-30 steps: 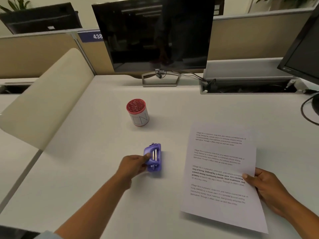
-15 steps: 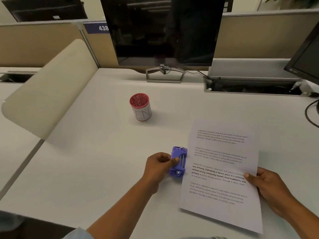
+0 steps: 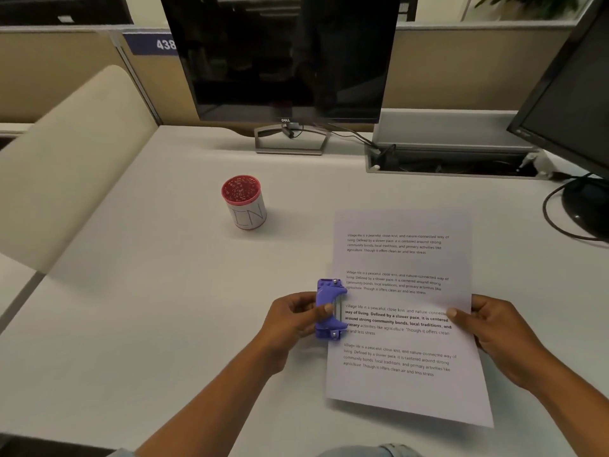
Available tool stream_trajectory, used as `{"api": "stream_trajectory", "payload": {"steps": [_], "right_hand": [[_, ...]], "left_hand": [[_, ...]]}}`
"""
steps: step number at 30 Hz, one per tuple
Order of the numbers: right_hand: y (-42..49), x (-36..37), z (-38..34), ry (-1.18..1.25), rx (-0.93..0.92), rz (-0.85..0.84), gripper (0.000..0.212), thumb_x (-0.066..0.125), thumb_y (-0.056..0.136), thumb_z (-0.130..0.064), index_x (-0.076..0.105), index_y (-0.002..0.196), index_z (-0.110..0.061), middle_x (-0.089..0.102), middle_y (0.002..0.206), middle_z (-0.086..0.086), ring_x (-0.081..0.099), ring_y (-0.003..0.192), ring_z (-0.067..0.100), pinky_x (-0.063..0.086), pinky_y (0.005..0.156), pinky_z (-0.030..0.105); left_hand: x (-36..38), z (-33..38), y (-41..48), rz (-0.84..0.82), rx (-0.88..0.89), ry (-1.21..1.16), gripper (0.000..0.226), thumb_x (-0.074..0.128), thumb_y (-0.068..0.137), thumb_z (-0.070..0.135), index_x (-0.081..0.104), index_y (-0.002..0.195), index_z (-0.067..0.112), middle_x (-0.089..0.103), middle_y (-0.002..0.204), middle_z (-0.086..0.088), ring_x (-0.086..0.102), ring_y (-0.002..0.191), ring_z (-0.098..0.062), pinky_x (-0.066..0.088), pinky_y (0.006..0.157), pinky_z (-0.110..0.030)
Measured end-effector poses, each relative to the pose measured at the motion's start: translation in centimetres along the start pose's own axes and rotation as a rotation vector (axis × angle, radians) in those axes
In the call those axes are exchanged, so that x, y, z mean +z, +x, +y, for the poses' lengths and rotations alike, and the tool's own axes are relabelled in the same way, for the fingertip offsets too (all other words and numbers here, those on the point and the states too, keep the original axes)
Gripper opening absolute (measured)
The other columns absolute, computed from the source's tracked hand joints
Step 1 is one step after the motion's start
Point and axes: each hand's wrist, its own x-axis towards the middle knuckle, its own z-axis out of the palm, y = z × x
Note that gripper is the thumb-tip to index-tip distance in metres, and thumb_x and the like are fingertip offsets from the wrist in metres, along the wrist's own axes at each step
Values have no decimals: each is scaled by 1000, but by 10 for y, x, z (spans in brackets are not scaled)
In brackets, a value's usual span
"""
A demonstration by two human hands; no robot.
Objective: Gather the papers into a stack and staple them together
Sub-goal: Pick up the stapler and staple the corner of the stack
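Observation:
A stack of printed white papers [image 3: 400, 291] lies on the white desk [image 3: 148, 308], right of centre. My right hand [image 3: 494, 334] pinches the stack's right edge, thumb on top. My left hand [image 3: 293, 321] grips a small purple stapler [image 3: 329, 308] and holds it at the middle of the stack's left edge, its jaws over the paper margin. How many sheets the stack holds cannot be told.
A white cup with a red inside [image 3: 245, 201] stands left of the papers. A dark monitor [image 3: 283, 57] sits at the back, a second monitor [image 3: 573, 103] with cables at the right. A cable tray [image 3: 451, 159] is open behind the papers. A beige divider [image 3: 66, 166] slopes at the left.
My left hand carried the stapler rightward from the bare desk to the papers' left edge. My right hand kept its hold on the stack, which shifted a little.

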Motion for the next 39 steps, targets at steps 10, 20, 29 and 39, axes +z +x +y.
{"api": "stream_trajectory", "payload": {"steps": [10,20,29,39], "right_hand": [[2,-2,-2,1,40,-58,27,66,83,-16,72,109,-11,78,101,13,75,91,32,62,69,33],[11,-1,1,-10,82,-57,21,61,91,-7,70,110,-8,78,100,14,75,89,32,62,69,33],[17,-2,11,-57,108,-47,19,61,92,-7,71,109,-9,78,99,12,75,89,31,61,77,42],[19,-2,10,-23,111,-49,19,62,91,-5,71,107,-8,78,98,13,76,86,29,62,66,31]], "left_hand": [[-2,4,6,11,45,-1,47,85,63,34,74,105,19,79,94,-4,74,87,-16,61,77,-30],[0,8,15,35,26,7,51,83,62,31,72,107,9,77,96,-11,72,91,-23,56,87,-42],[3,6,19,63,16,11,47,81,64,29,71,106,12,78,87,-1,73,81,-13,58,74,-30],[4,3,23,51,5,-17,51,81,63,29,71,109,10,78,97,-7,73,88,-18,58,81,-34]]}}
